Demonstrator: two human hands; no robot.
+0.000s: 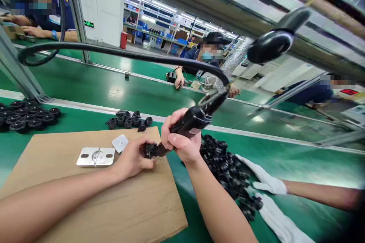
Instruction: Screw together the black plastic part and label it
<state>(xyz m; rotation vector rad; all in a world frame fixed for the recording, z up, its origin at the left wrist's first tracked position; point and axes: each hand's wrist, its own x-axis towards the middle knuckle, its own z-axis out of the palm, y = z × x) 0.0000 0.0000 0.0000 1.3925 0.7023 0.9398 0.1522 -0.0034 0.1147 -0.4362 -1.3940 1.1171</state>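
Observation:
My right hand [185,140] is wrapped round a black electric screwdriver [192,121], held at a slant. Its tip points down and left, meeting a small black plastic part [148,150]. That part is pinched in my left hand [131,157], above the cardboard sheet [94,205]. A silver metal fixture block [96,157] with two slots lies left of my left hand. Touching or close to it is a small white plate [120,143]. From the screwdriver's rear a thick black cable [128,54] runs off to the left.
Black parts lie in a heap [225,163] at right, a small group [128,120] behind the cardboard, and a cluster [25,115] at left. A co-worker's white-gloved hands [265,178] touch the heap. Another black tool [276,41] hangs overhead. People work beyond the green conveyor [114,91].

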